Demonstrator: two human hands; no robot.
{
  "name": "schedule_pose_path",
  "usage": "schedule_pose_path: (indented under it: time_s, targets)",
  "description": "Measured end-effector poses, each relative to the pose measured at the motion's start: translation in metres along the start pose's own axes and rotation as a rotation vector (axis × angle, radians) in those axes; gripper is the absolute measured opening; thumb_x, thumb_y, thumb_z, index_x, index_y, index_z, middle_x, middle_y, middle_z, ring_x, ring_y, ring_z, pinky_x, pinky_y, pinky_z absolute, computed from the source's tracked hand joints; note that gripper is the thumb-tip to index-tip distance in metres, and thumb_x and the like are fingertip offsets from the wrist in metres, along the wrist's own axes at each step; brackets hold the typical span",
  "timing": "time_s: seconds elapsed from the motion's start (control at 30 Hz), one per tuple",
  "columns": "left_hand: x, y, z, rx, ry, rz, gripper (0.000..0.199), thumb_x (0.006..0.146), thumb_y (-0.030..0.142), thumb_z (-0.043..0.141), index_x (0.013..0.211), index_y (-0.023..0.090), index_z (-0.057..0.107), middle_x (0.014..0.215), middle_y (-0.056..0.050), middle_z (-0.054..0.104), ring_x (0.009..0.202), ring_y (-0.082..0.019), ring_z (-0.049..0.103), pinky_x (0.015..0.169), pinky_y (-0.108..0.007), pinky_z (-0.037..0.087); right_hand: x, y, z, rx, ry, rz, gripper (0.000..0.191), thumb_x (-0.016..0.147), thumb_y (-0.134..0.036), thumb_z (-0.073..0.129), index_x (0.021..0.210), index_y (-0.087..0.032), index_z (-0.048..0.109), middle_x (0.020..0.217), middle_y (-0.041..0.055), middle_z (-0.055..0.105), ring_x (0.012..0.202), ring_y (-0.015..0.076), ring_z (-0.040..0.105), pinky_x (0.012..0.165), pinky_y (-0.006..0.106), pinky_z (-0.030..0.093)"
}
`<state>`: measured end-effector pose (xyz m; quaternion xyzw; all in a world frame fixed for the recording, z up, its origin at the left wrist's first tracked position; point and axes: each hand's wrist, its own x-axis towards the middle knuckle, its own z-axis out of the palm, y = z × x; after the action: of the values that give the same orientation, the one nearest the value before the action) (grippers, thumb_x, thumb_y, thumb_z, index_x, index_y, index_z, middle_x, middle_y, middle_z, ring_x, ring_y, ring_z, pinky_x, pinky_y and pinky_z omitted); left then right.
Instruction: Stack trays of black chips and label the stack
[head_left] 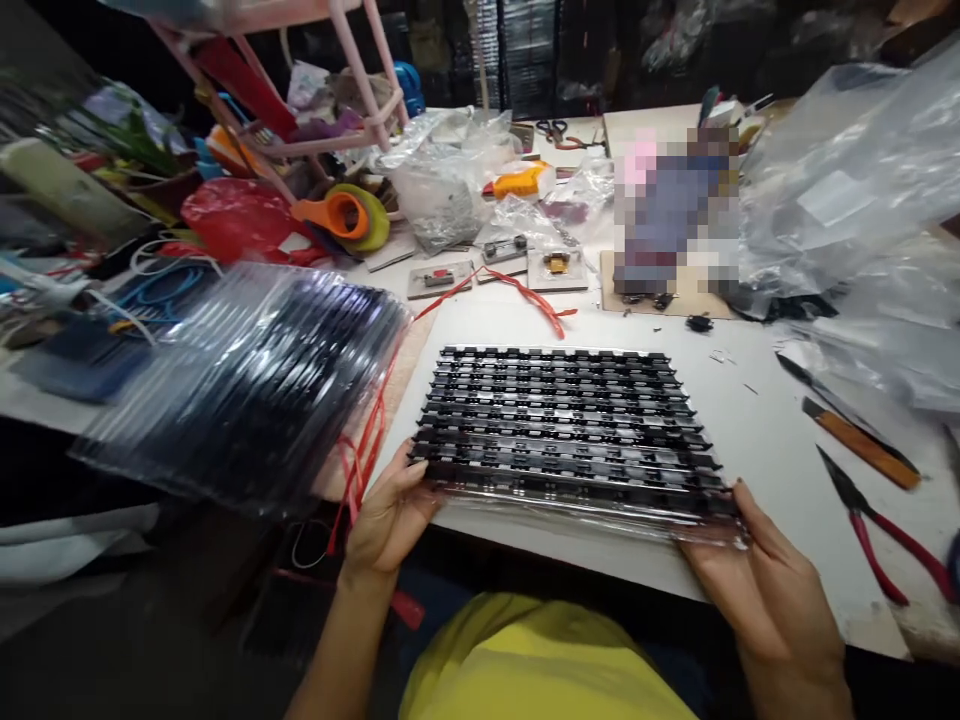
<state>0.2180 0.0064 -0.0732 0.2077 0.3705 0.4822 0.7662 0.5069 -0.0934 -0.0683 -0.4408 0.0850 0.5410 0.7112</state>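
Observation:
A clear plastic tray (559, 430) filled with rows of small black parts lies at the front edge of the white table, tilted slightly towards me. My left hand (391, 515) grips its near left corner, thumb on top and fingers underneath. At the near right corner my right hand (772, 580) holds it the same way, the fingers partly hidden below. To the left, a stack of similar trays in clear plastic (262, 380) rests beside red plastic ribbon (367, 450).
Red-handled pliers (874, 520) and an orange-handled knife (862, 440) lie at the right. Behind are small metal blocks (441, 279), plastic bags (442, 190), orange scissors or tape holder (345, 215) and a pink rack (360, 80). A large clear bag (862, 170) bulges at the back right.

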Motion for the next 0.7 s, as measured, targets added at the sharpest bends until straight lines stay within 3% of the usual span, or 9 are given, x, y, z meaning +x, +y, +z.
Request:
schedule_pose_path:
  time_s: [0.23,0.43,0.7]
  targets:
    - [-0.0034,-0.0006,0.0009,-0.004,-0.060,0.034,0.051,0.083,0.007,0.054,0.132,0.020,0.046,0.113,-0.007,0.066,0.099,-0.020,0.064,0.091,-0.037,0.050,-0.0073,0.0009,0.0033,-0.179,0.086,-0.152,0.040,0.092,-0.018,0.034,0.120,-0.025,0.060,0.128,0.0031,0.059,0.121,0.0202,0.051,0.099,0.042,0.049]
    - [-0.0070,-0.0004,-0.0022,0.032,-0.105,-0.013,0.050,0.087,0.015,0.054,0.134,0.024,0.043,0.115,-0.005,0.065,0.093,-0.019,0.066,0.086,-0.037,0.052,-0.0014,0.0009,-0.0025,-0.175,0.007,-0.161,0.044,0.090,-0.015,0.032,0.125,-0.026,0.056,0.131,0.0025,0.056,0.123,0.0181,0.048,0.099,0.037,0.049]
    - [-0.0061,-0.0015,-0.0017,0.039,-0.115,0.008,0.049,0.087,0.017,0.055,0.134,0.023,0.043,0.113,-0.006,0.066,0.094,-0.020,0.066,0.088,-0.037,0.050,-0.0004,0.0039,-0.0047,-0.143,-0.046,-0.183,0.040,0.091,-0.019,0.034,0.121,-0.027,0.059,0.130,0.0026,0.057,0.124,0.0210,0.047,0.105,0.046,0.042]
